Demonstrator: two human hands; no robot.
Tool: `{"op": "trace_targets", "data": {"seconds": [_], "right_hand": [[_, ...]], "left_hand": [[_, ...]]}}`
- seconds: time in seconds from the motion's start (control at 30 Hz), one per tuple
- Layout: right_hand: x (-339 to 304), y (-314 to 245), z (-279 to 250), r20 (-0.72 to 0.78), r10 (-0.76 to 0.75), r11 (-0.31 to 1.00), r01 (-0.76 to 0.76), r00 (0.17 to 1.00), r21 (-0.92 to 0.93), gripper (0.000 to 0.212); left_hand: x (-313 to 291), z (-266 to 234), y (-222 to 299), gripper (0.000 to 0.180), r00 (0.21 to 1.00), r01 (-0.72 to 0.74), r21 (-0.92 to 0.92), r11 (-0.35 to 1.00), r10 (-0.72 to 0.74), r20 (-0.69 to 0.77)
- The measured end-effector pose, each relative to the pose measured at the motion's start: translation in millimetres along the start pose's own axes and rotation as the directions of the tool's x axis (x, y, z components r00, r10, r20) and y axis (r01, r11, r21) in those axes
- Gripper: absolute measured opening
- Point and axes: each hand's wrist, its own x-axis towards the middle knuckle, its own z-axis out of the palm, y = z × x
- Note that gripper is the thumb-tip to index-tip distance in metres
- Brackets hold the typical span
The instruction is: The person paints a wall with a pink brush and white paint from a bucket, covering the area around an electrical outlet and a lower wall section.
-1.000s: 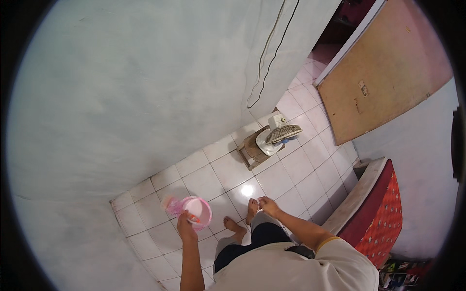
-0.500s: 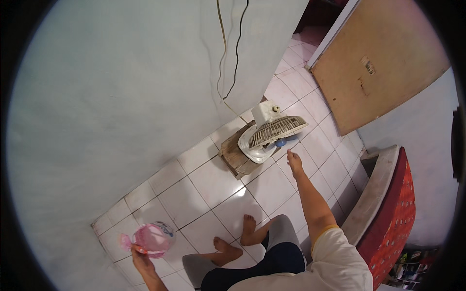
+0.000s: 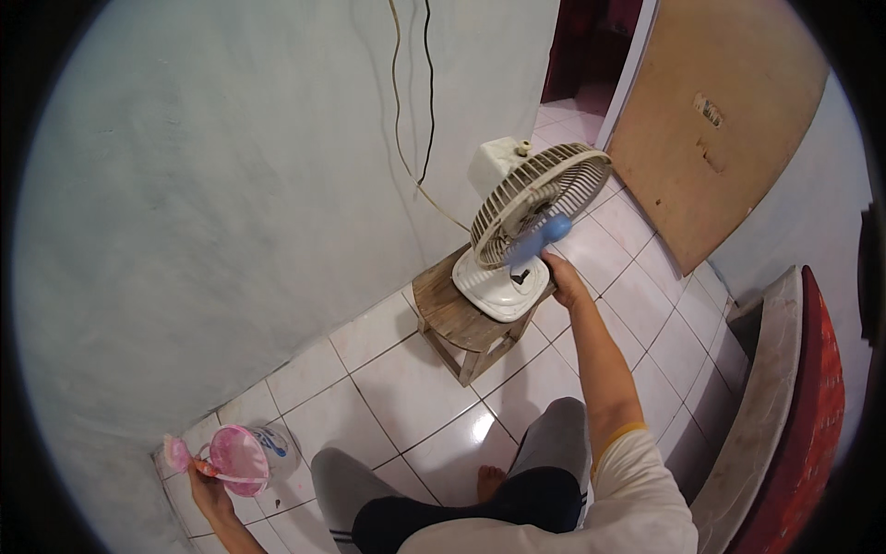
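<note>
Your left hand [image 3: 214, 494] is at the near left, its fingers closed on the handle of the pink bucket [image 3: 242, 454], just beside a pink bundle [image 3: 176, 452]. The fan [image 3: 531, 210] stands on the wooden stool [image 3: 449, 311], farther off by the wall [image 3: 277, 185]. Your right hand [image 3: 566, 281] is at the right side of the fan's base; you cannot tell whether those partly hidden fingers grip. The mattress [image 3: 752, 415] is to the right.

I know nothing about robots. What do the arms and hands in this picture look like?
No machine parts: the left grip and right grip are human hands, without gloves, cables or wristbands in sight. The right arm has a short off-white sleeve edged with a yellow-orange band; any left sleeve is out of view.
</note>
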Motion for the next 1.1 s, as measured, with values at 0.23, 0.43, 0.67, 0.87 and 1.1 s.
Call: {"op": "trace_targets", "data": {"seconds": [0.23,0.43,0.67,0.87,1.1], "right_hand": [[-5.9,19.0,-3.0,-0.139,-0.043,0.986,0.065,0.989,0.152,0.04],[-26.3,33.7,-2.7,-0.278,-0.134,0.962,0.192,0.951,0.193,0.041],[-51.7,45.2,5.3,-0.483,-0.246,0.904,0.379,0.841,0.2,0.04],[-46.8,65.9,2.1,-0.664,-0.215,0.907,0.399,0.716,0.137,0.043],[-32.2,88.5,-4.7,-0.804,-0.332,0.913,0.382,0.493,-0.143,0.05]], "left_hand": [[5.6,-18.1,-21.3,0.023,0.988,0.061,-0.102,0.993,-0.075,-0.134],[13.1,-33.9,-33.9,0.023,0.983,0.072,-0.183,0.98,-0.101,-0.154],[17.0,-44.2,-40.7,0.026,0.984,0.071,-0.155,0.985,-0.095,-0.151],[20.0,-30.2,-45.8,0.029,0.989,0.104,-0.19,0.976,-0.122,-0.087],[46.9,-42.4,-65.5,0.03,0.99,0.099,-0.132,0.986,-0.111,-0.082]]}}
